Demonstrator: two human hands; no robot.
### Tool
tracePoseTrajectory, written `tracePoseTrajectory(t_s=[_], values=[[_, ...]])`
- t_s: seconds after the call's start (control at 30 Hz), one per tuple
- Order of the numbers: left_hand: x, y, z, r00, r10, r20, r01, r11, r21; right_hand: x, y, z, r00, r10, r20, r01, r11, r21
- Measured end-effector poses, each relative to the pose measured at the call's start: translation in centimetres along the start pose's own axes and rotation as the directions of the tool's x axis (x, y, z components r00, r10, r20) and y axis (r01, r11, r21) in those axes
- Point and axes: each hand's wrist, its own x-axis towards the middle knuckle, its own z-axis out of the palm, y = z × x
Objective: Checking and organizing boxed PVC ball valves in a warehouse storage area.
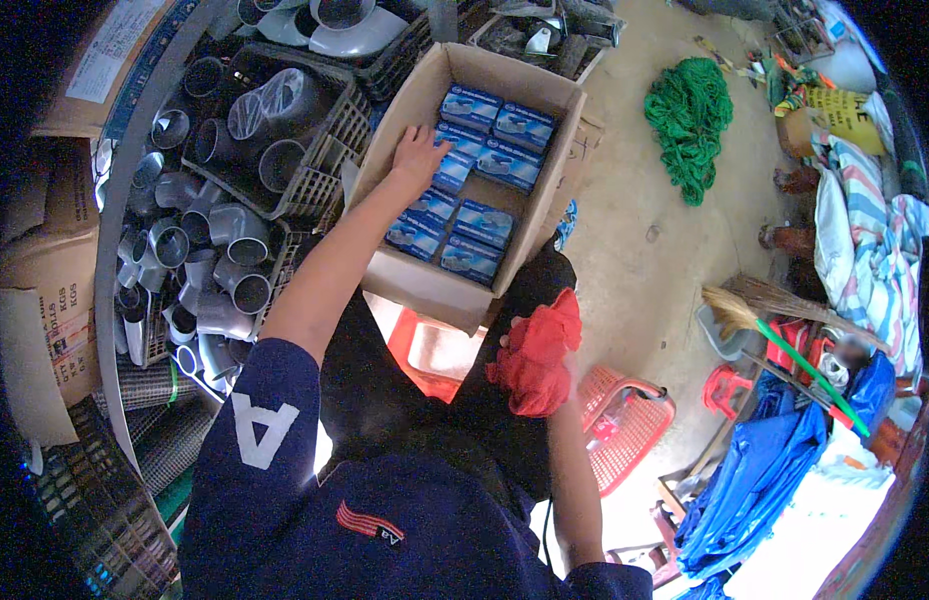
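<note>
An open cardboard box (385, 125) stands in front of me, with several small blue-and-white boxes (482, 222) inside, laid in rows. My left hand (418, 162) reaches over its left wall, fingers a little apart and resting on one of the small boxes at the left of the stack. The thumb is mostly hidden. Low on the right, by my knee, a crumpled red cloth (537, 362) is bunched in my right hand (506, 341). The cloth covers most of the fingers.
Black crates of grey pipe fittings (225, 240) crowd the left side. Green netting (690, 125) lies on the floor at the far right. A red plastic basket (625, 430) stands beside my right arm. Further right are brooms (775, 305) and a blue tarp (755, 480).
</note>
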Motion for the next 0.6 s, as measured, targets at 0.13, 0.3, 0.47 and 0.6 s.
tracePoseTrajectory(t_s=[0.13,0.3,0.47,0.6], values=[[0.7,0.1,-0.2,1.0,-0.023,0.004,0.023,1.0,-0.006,-0.4,0.4,-1.3,0.983,-0.059,-0.173,0.056,0.998,-0.018],[0.0,1.1,-1.4,0.956,0.128,0.263,-0.105,0.989,-0.099,-0.6,-0.1,-0.8,0.997,-0.077,-0.01,0.076,0.993,-0.087],[-0.8,0.8,0.4,0.992,0.045,0.119,-0.028,0.991,-0.133,-0.7,0.2,-1.9,0.994,-0.063,-0.091,0.049,0.987,-0.15],[-0.9,0.4,0.5,0.996,-0.056,-0.071,0.034,0.959,-0.281,-0.4,0.4,-2.2,0.999,-0.046,0.022,0.048,0.994,-0.093]])
